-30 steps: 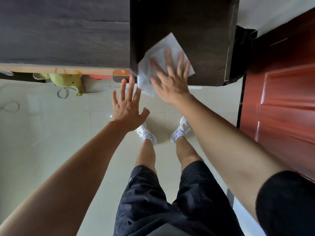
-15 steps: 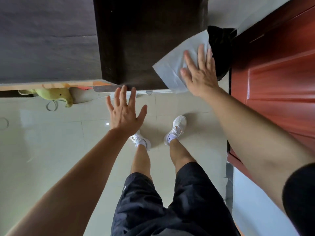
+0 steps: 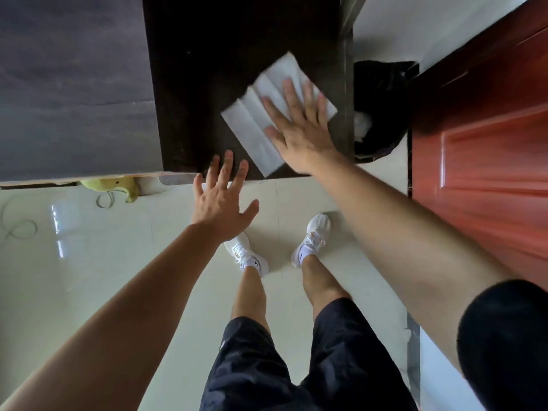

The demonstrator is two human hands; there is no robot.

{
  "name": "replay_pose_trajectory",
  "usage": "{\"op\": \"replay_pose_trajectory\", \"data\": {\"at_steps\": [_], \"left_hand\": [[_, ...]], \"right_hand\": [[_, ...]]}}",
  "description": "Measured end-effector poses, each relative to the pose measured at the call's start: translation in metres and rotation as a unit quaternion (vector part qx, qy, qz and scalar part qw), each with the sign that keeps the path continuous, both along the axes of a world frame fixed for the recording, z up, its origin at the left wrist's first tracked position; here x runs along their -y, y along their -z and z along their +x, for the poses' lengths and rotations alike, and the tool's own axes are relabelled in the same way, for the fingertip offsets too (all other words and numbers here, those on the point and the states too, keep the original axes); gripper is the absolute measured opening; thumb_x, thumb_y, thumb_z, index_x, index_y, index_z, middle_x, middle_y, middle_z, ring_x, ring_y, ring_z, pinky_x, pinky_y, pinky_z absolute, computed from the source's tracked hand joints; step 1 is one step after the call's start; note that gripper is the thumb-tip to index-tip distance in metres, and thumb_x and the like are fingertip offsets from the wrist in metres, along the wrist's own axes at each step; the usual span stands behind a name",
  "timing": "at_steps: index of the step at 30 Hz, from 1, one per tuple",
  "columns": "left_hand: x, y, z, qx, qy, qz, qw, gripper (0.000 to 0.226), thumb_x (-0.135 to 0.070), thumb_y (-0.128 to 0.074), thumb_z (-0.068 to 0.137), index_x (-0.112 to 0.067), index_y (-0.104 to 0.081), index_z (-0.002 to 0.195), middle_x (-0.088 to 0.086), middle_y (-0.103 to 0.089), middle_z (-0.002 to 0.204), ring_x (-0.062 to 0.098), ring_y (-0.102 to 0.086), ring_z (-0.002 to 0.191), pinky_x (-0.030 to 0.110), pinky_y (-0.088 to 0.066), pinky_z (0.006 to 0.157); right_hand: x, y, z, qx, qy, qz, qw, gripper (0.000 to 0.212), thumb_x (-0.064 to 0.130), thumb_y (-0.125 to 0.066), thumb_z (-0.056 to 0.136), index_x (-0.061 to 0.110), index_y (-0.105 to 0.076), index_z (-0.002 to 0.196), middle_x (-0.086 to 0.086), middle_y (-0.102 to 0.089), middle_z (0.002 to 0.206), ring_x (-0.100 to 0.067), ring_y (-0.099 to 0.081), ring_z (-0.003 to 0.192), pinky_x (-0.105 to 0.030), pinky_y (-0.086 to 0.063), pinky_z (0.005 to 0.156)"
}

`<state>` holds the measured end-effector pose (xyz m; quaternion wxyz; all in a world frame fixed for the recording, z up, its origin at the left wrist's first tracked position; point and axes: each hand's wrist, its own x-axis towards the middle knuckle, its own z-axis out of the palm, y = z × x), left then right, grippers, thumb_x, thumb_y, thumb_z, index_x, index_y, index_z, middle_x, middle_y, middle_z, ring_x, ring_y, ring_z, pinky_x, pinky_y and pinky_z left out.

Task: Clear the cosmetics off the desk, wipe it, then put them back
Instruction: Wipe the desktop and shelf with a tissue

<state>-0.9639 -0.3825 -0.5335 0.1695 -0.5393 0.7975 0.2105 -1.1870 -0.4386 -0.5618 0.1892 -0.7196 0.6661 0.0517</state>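
Observation:
A white folded paper towel (image 3: 258, 114) lies flat on the dark wooden desk (image 3: 219, 54), near its right front corner. My right hand (image 3: 299, 132) presses down on the towel with fingers spread, covering its right half. My left hand (image 3: 222, 203) hovers open at the desk's front edge, fingertips just over the edge and holding nothing. No cosmetics are in view on the desk.
A black bin (image 3: 382, 111) with white waste stands right of the desk, next to a red-brown door (image 3: 489, 149). A lower grey-brown surface (image 3: 74, 84) adjoins the desk on the left, with a yellow soft toy (image 3: 115, 185) under it. My feet stand on pale floor tiles.
My right hand slid the towel from the desk's left front corner to the right edge, then back inward and further onto the top. My left hand rose to the desk's front edge.

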Motion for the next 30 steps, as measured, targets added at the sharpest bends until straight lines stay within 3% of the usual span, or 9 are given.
{"op": "replay_pose_trajectory", "data": {"at_steps": [5, 12, 21, 27, 30], "left_hand": [[0.017, -0.032, -0.012, 0.033, 0.002, 0.055, 0.998, 0.079, -0.059, -0.052, 0.090, -0.027, -0.019, 0.155, 0.006, -0.007, 0.165, 0.031, -0.006, 0.151, 0.051, -0.023, 0.117], [0.041, -0.127, -0.029, -0.020, 0.008, -0.044, 0.999, 0.074, -0.054, -0.049, 0.094, -0.031, -0.017, 0.157, 0.001, -0.002, 0.167, 0.026, 0.001, 0.153, 0.051, -0.019, 0.117], [0.066, -0.212, -0.008, -0.002, -0.034, -0.145, 0.989, 0.074, -0.057, -0.041, 0.096, -0.030, -0.011, 0.157, 0.003, 0.002, 0.167, 0.027, 0.006, 0.152, 0.050, -0.011, 0.120], [0.101, -0.223, 0.013, -0.001, -0.016, -0.149, 0.989, 0.075, -0.054, -0.048, 0.093, -0.029, -0.017, 0.156, 0.002, -0.002, 0.166, 0.029, 0.001, 0.152, 0.052, -0.014, 0.119], [0.121, -0.213, 0.023, -0.024, -0.024, -0.127, 0.991, 0.075, -0.055, -0.049, 0.094, -0.030, -0.015, 0.156, 0.000, 0.000, 0.166, 0.027, 0.003, 0.152, 0.053, -0.013, 0.120]], "right_hand": [[-0.057, -0.024, -0.029, 0.033, 0.047, 0.049, 0.997, 0.055, 0.043, -0.022, 0.108, 0.027, -0.016, 0.161, -0.012, -0.003, 0.168, -0.037, 0.001, 0.154, -0.051, -0.009, 0.124], [-0.060, -0.111, -0.044, 0.152, 0.139, 0.030, 0.978, 0.052, 0.040, -0.024, 0.109, 0.029, -0.019, 0.160, -0.014, -0.010, 0.167, -0.035, -0.010, 0.153, -0.045, -0.018, 0.120], [-0.005, -0.211, -0.036, 0.215, 0.079, -0.019, 0.973, 0.052, 0.048, -0.018, 0.108, 0.037, -0.014, 0.159, -0.002, -0.002, 0.169, -0.024, 0.000, 0.155, -0.043, -0.015, 0.122], [0.056, -0.272, -0.022, 0.195, 0.043, -0.091, 0.976, 0.052, 0.048, -0.015, 0.108, 0.036, -0.013, 0.159, -0.001, -0.002, 0.169, -0.023, 0.000, 0.155, -0.047, -0.019, 0.121], [0.096, -0.300, -0.015, 0.215, 0.084, -0.162, 0.959, 0.052, 0.049, -0.017, 0.108, 0.036, -0.022, 0.157, -0.002, -0.012, 0.168, -0.022, -0.006, 0.155, -0.048, -0.022, 0.120]]}}
